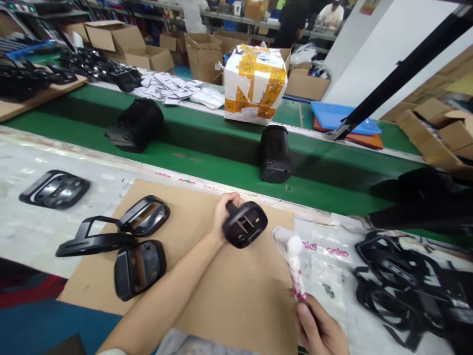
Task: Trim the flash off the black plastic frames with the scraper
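My left hand (226,213) is closed around a black plastic housing part (245,225) and holds it over the brown cardboard sheet (236,291). Two slots show in the part's hollow side. Low on the right, my right hand (322,328) grips a slim stick-like tool (295,264) with a rounded white head and pink-marked wrapping. The tool points up and away from me; its exact kind is unclear. Left of my left forearm lie similar black parts: a cover (140,268), a frame (146,216) and a longer frame (94,236).
A black plate (55,189) lies far left. Black frames (402,286) are heaped at right. On the green conveyor belt (207,143) are two black housings (275,154) (136,125). Beyond stand a taped white box (254,84), a blue tray (343,117) and several co-workers.
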A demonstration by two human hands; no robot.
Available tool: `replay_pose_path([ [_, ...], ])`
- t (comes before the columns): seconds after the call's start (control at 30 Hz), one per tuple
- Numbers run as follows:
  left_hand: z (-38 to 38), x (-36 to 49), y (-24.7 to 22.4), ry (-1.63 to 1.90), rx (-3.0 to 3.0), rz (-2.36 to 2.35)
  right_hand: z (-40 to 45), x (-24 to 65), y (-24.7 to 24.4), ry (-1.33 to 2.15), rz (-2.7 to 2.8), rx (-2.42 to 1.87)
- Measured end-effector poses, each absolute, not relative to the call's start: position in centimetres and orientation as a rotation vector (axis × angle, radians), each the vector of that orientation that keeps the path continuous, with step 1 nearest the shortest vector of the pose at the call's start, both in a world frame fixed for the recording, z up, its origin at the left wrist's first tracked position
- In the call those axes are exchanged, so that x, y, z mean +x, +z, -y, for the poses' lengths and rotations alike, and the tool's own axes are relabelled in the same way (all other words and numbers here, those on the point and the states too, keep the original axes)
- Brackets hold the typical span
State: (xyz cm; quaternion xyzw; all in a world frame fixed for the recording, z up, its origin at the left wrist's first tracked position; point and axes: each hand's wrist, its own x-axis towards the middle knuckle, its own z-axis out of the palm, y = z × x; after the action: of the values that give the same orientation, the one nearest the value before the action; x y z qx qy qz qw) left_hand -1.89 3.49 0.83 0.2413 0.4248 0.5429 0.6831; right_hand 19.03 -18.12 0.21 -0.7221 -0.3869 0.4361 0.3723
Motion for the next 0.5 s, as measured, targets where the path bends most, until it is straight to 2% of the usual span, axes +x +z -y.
replay_pose_path([
  [0.13, -1.9, -0.9, 0.5, 1.29, 0.918, -1.277, 17.5, 18.3, 1.0, 1.164, 0.944, -1.873],
  [0.27, -1.1, 0.3, 0.0, 1.196, 1.021, -1.314, 17.3, 17.0, 0.8, 1.141, 0.821, -1.802],
  [0.5, -1.2, 0.8, 0.0, 1.206, 0.993, -1.275, 14.6, 16.9, -0.9, 1.218, 1.252, -1.828],
])
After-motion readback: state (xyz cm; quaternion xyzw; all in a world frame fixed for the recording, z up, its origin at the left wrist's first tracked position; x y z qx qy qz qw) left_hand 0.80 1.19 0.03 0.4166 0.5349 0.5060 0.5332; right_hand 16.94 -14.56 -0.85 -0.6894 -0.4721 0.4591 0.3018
